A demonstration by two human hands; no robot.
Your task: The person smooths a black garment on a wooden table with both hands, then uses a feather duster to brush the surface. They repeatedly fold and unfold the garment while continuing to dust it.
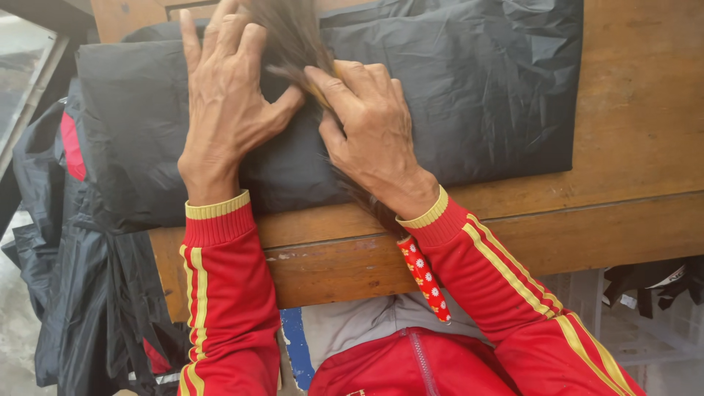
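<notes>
A single wooden table (645,110) is seen from above, its worn plank top and chipped front edge filling most of the view. One black plastic sheet (469,88) is spread over it, creased and glossy, and is draped off the left end, where it hangs in folds toward the floor. A patch of red (71,143) is visible among those folds.

One bundle of brown hair-like fibres (290,37) is laid across the sheet, fanned out at the top edge of the view and narrowed to a strand between the two hands. Whether it belongs to the brush below cannot be told.

Two hands are shown, both in red sleeves with yellow stripes. The left hand (227,103) is pressed flat on the fibres, fingers spread and the thumb stretched toward the right. The right hand (370,125) is closed, thumb and forefinger pinched on the strand, with a pale yellow piece (323,92) seen at the fingertips.

One red handle with a white flower pattern (425,279) is seen under the right wrist, slanting down over the table's front edge.
</notes>
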